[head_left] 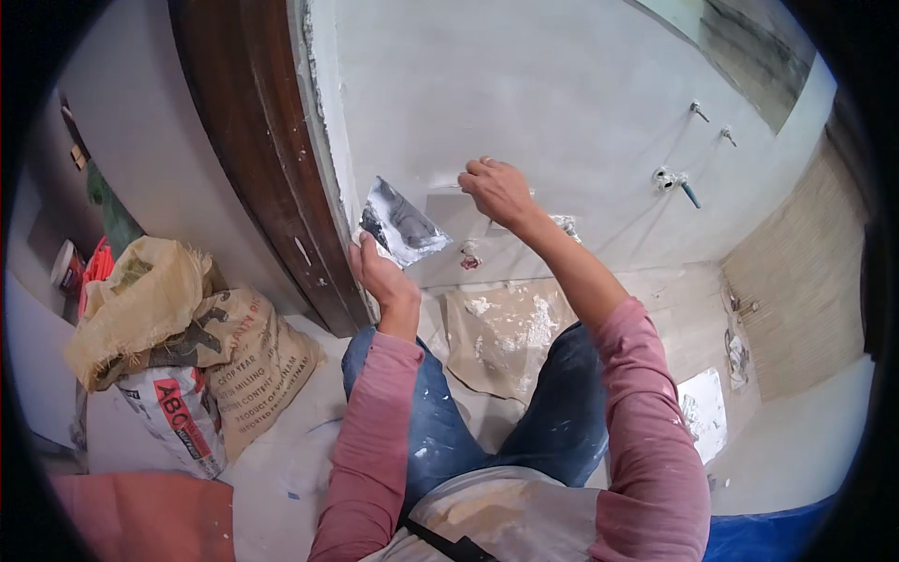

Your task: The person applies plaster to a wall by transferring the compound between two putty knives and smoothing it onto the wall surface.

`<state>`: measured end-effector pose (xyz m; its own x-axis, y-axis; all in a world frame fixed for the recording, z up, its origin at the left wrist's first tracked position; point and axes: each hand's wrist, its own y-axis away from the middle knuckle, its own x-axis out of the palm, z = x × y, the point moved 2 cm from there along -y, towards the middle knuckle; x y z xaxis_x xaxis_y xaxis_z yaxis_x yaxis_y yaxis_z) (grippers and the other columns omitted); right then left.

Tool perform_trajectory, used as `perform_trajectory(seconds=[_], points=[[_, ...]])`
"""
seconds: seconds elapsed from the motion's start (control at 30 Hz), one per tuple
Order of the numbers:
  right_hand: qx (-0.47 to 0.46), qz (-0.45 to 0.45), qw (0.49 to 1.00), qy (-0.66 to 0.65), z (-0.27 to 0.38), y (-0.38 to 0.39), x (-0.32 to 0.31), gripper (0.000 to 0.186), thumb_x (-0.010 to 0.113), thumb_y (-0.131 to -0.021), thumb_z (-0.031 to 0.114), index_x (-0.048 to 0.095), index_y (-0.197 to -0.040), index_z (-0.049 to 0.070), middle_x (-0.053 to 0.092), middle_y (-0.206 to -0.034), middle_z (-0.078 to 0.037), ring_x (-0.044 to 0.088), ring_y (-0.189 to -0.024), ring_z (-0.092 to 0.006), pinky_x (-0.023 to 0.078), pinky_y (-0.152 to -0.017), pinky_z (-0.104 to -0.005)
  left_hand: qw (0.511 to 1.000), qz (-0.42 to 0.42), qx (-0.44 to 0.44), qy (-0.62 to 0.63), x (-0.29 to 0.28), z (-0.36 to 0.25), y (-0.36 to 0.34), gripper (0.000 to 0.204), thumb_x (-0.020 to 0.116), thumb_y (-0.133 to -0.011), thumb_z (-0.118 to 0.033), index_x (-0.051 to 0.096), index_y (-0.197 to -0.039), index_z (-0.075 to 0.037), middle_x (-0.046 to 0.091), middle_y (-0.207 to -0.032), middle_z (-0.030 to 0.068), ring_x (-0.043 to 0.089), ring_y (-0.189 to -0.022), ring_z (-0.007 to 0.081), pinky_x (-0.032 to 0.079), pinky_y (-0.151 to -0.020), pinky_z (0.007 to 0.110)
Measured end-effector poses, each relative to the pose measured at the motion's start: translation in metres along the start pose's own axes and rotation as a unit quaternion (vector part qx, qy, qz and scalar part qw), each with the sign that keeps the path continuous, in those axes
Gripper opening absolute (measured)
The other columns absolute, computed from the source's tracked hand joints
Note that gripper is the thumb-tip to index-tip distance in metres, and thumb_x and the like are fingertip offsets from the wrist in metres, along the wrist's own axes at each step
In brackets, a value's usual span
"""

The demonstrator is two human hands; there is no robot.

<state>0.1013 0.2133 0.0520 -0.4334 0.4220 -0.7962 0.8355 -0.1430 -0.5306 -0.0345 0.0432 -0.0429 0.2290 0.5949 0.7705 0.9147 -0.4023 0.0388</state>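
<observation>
In my left hand (379, 269), close to the door frame, is a wide shiny metal putty blade (405, 223) smeared with white putty. The fingers are wrapped round its lower left side. My right hand (499, 191) is raised at the grey-white wall (562, 84), its fingers closed. It grips what looks like a putty knife (447, 184), seen nearly edge-on and mostly hidden by the hand. A dark rectangular patch, perhaps its shadow, shows on the wall just below.
A dark wooden door frame (248, 140) borders the wall. Pipe stubs (667, 178) stick out at right. Putty-spattered cardboard (501, 337) lies between my knees. Sacks (253, 365) stand at left. A white sheet (702, 412) lies on the floor at right.
</observation>
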Motion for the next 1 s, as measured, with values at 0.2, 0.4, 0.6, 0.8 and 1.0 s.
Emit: perform_trajectory(seconds=[0.2,0.4,0.6,0.8,1.0], points=[[0.024,-0.112,0.993,0.013,-0.023,-0.027,-0.010,0.007,0.065,-0.079,0.007,0.064,-0.083,0.013,0.060,-0.087,-0.003,0.063,-0.089,-0.0254,0.054,-0.071,-0.0413,0.999,-0.024,-0.013,0.024,0.000,-0.003,0.001,0.034,0.053,-0.101,-0.023,0.058,-0.128,-0.002,0.064,-0.123,0.0117,0.068,-0.108,0.0276,0.056,-0.086,0.039],[0.138,-0.279,0.947,0.074,-0.100,-0.073,-0.108,0.020,0.077,-0.081,0.029,0.070,-0.091,0.014,0.068,-0.095,-0.005,0.066,-0.087,-0.0318,0.054,-0.071,-0.0442,0.999,-0.014,-0.009,0.051,0.006,-0.018,0.008,0.027,0.055,-0.102,-0.020,0.058,-0.114,0.004,0.063,-0.111,0.0106,0.062,-0.103,0.0223,0.050,-0.090,0.037],[0.271,-0.439,0.855,-0.054,-0.183,-0.058,-0.182,0.022,0.075,-0.084,0.022,0.080,-0.102,0.010,0.077,-0.090,-0.010,0.072,-0.080,-0.0204,0.054,-0.077,-0.0329,0.999,-0.018,-0.005,0.047,0.008,-0.007,0.007,0.023,0.055,-0.102,-0.021,0.059,-0.109,0.000,0.060,-0.104,0.0062,0.056,-0.096,0.0167,0.045,-0.088,0.031],[0.099,-0.280,0.955,0.024,-0.091,-0.033,-0.128,0.010,0.073,-0.086,0.013,0.073,-0.095,0.009,0.069,-0.087,-0.009,0.067,-0.078,-0.0321,0.053,-0.069,-0.0400,0.999,-0.009,0.034,0.015,0.001,-0.004,-0.002,0.022,0.054,-0.103,-0.022,0.056,-0.101,-0.001,0.054,-0.099,0.0050,0.050,-0.094,0.0162,0.041,-0.088,0.031],[-0.010,-0.021,0.999,-0.032,0.022,-0.031,-0.014,0.002,0.061,-0.085,0.011,0.063,-0.086,0.012,0.065,-0.087,-0.006,0.067,-0.087,-0.0290,0.055,-0.069,-0.0431,0.999,0.005,0.009,0.046,0.006,-0.005,0.006,0.030,0.055,-0.103,-0.022,0.057,-0.118,0.004,0.059,-0.117,0.0110,0.054,-0.110,0.0198,0.041,-0.099,0.033]])
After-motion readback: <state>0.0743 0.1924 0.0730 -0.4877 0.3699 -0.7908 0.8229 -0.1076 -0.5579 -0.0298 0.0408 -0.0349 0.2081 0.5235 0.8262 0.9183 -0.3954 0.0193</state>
